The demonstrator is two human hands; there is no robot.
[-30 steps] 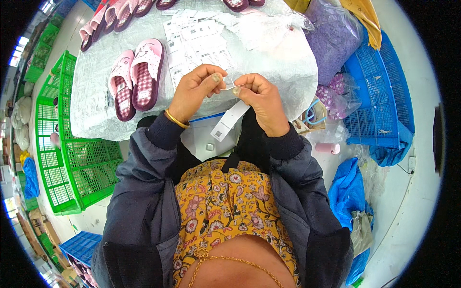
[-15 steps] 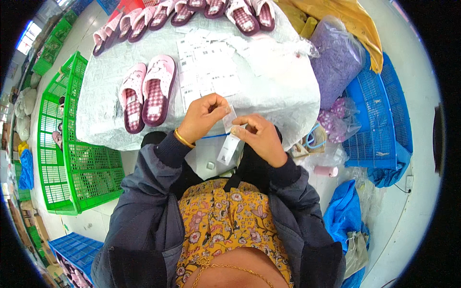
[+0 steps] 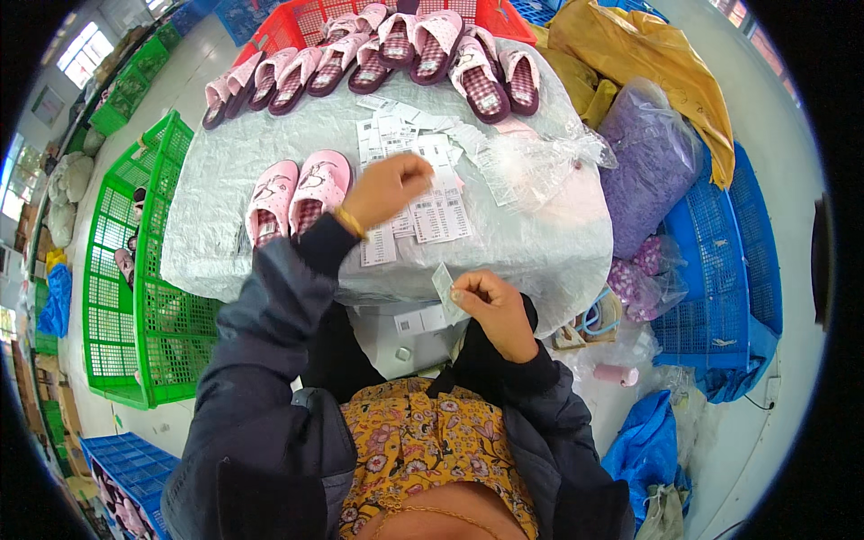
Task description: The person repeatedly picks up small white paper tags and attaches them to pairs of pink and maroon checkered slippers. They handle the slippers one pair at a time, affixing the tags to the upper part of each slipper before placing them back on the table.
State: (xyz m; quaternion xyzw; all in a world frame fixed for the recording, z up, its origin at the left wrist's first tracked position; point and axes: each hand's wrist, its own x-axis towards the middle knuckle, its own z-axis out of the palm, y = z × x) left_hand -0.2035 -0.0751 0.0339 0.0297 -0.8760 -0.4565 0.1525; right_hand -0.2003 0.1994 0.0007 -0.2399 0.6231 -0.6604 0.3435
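Note:
My left hand (image 3: 389,191) is raised over the table beside a pair of pink slippers (image 3: 321,178). Its fingers are curled together; what they hold, if anything, is hidden. At the table's near edge, my right hand (image 3: 497,315) pinches a small pale label strip (image 3: 443,283) between thumb and fingers. A white paper strip with a barcode (image 3: 419,320) extends left from beneath that hand; whether both pieces are joined I cannot tell. Beyond my left hand, printed label sheets (image 3: 441,216) lie on the table. The slippers have dark red soles and checked insoles, partly covered by my left sleeve.
More pink slippers (image 3: 373,63) line the far edge of the plastic-covered table (image 3: 216,225), with a red crate (image 3: 297,27) behind. Green crates (image 3: 171,351) stand left. Right are a purple bag (image 3: 643,162), blue crates (image 3: 702,297) and a pink roll (image 3: 616,373).
My hands have parted: the left has risen slightly from the label strip, and the right has moved down and right with it. The view has shifted, showing more of the far slippers.

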